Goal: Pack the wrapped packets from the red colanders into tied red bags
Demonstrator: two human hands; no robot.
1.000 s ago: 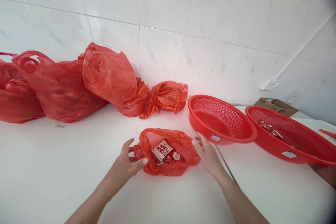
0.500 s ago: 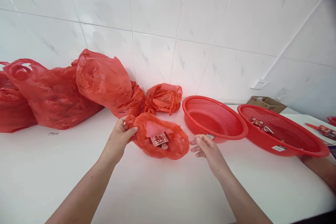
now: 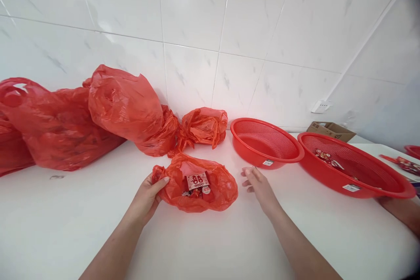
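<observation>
A red plastic bag point(image 3: 216, 199) lies with its mouth open on the white table in front of me. My left hand point(image 3: 149, 197) pinches its gathered left edge between thumb and fingers. Inside the bag shows a small red-and-white printed packet point(image 3: 197, 180), with a round white-and-red piece point(image 3: 206, 190) and other small red items beside it that I cannot make out. To the right of the bag, apart from it, my right hand point(image 3: 257, 183) hovers with fingers loosely bent and apart, holding nothing. It is close to the front of a red perforated basket point(image 3: 267, 157).
Several full red plastic bags point(image 3: 65, 131) stand at the left and back against the tiled wall. A crumpled red bag point(image 3: 205, 124) lies behind the open one. Right, a larger red basket point(image 3: 328, 181) holds wrapped pieces; another person's arm point(image 3: 398, 212) is under its edge. Behind stands a cardboard box point(image 3: 331, 131).
The open bag sits slightly lower in view and its mouth shows more of the contents. My left hand still grips its edge; my right hand stays beside it, empty.
</observation>
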